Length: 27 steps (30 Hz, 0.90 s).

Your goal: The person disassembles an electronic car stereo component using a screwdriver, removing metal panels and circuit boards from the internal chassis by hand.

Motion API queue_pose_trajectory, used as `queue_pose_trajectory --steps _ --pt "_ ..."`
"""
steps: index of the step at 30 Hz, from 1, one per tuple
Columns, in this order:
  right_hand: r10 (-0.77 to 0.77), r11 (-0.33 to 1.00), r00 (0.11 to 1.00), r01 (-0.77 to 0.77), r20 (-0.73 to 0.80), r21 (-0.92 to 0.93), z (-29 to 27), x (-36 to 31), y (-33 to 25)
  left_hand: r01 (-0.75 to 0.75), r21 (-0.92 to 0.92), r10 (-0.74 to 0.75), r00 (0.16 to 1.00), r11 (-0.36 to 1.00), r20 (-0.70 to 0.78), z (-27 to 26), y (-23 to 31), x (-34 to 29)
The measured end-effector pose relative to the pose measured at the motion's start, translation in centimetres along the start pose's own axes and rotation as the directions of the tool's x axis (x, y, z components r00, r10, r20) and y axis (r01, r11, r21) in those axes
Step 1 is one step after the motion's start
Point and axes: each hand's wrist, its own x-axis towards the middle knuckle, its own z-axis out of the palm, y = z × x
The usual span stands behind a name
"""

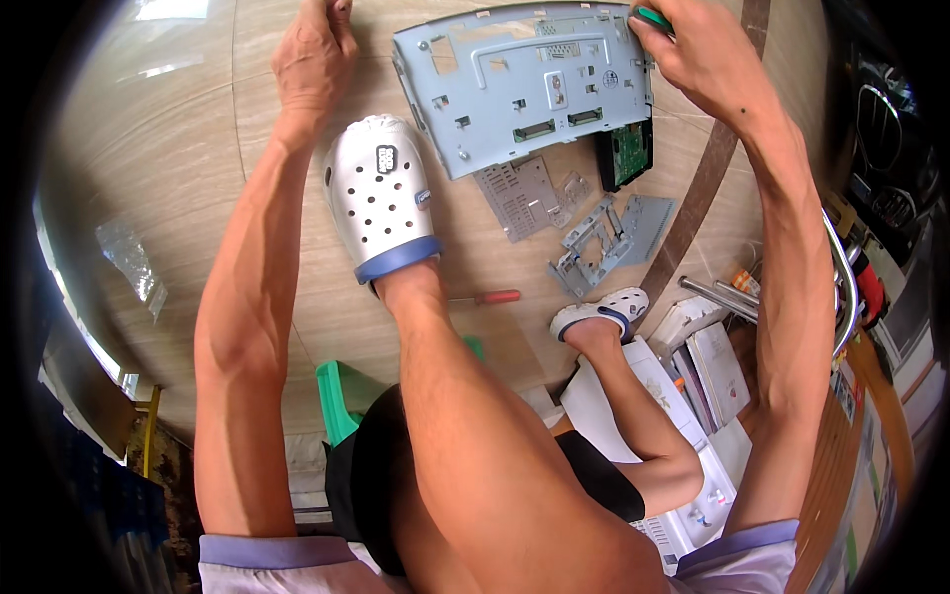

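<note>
A curved grey metal panel (505, 89) with slots and cut-outs lies on the floor at the top of the head view. My right hand (688, 45) is at its upper right corner, fingers closed around a green-handled tool (653, 18), whose working end I cannot make out. To the left of the panel, apart from it, my left hand (315, 61) has its fingers curled together. The top edge of the view cuts off its fingertips, so anything in them is hidden. A dark-framed green circuit board (630, 156) shows partly under the panel's lower right corner.
Below the panel lie a perforated metal plate (517, 198), metal brackets (599, 243) and a red-handled screwdriver (498, 296). My white clogs (381, 188) stand close by. A plastic bag (134, 262) lies left; a white appliance housing (643, 386) and metal tubes (727, 297) are at right.
</note>
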Motion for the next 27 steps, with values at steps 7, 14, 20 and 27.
queue_pose_trajectory --steps 7,14,20,27 --pt "-0.002 0.998 0.999 0.000 0.037 0.060 -0.3 0.4 0.1 0.061 -0.004 -0.061 0.998 0.998 0.023 -0.6 1.1 0.3" --pt "0.005 1.000 1.000 -0.005 -0.012 0.024 0.3 0.5 0.0 0.092 0.008 -0.092 0.995 0.996 0.028 -0.8 0.8 0.3" --pt "-0.057 0.998 0.998 0.058 -0.029 0.038 0.7 0.2 1.4 0.057 0.012 -0.058 0.997 0.998 0.045 -0.1 1.1 0.2" --pt "0.015 0.988 1.000 -0.014 -0.007 0.154 0.4 0.5 0.0 0.003 0.112 -0.008 0.999 0.994 0.043 0.0 -3.6 0.4"
